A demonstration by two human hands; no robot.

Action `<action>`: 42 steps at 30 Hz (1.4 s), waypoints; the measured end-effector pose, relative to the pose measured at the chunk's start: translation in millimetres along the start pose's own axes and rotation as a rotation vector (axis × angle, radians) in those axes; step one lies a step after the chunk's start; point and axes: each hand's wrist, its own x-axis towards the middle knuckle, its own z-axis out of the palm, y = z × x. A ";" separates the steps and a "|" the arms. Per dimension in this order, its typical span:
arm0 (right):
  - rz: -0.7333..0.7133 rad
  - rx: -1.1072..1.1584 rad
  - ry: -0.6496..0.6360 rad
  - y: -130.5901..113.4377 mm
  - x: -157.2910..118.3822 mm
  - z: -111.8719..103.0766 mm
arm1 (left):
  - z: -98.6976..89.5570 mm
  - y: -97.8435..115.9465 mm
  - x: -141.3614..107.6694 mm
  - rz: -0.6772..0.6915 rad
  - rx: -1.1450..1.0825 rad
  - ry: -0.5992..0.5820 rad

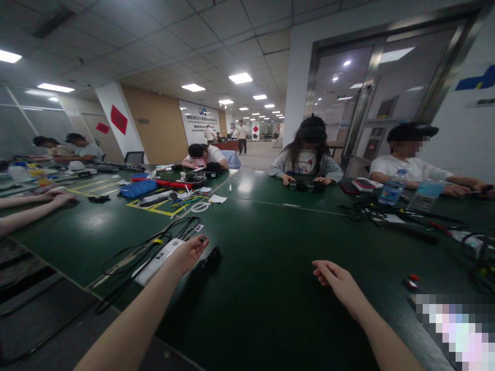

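Note:
My left hand (192,252) is over the green table (263,242), its fingers closed in a pinch on a small dark thing at the fingertips that I cannot make out. Just to its right lies a bunch of small black parts (212,257). Partly behind my left forearm sits a white box (157,265) marked 2, with black cables (135,247) beside it. My right hand (330,275) is further right over the table, fingers curled together; whether anything is inside them is hidden.
A blue tray (138,189), coloured wires and tools lie at the back left. Water bottles (392,188) and black cables are at the right, a small red-topped object (413,281) nearer. Several people sit around the table; another person's hands (56,198) rest at far left.

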 end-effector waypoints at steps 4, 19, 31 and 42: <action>-0.020 0.004 -0.012 3.6 2.5 0.0 | 1.9 0.3 -0.9 -0.104 -0.134 -0.051; 0.009 -0.026 0.007 -0.4 1.6 -0.9 | 38.0 4.9 -59.6 0.216 0.085 -0.337; 0.012 -0.026 0.015 -0.6 2.5 -0.3 | 9.9 -22.5 -12.7 0.272 0.936 0.103; 0.018 -0.032 0.004 2.4 3.2 -1.8 | 11.2 -51.4 -26.2 0.645 1.580 -0.012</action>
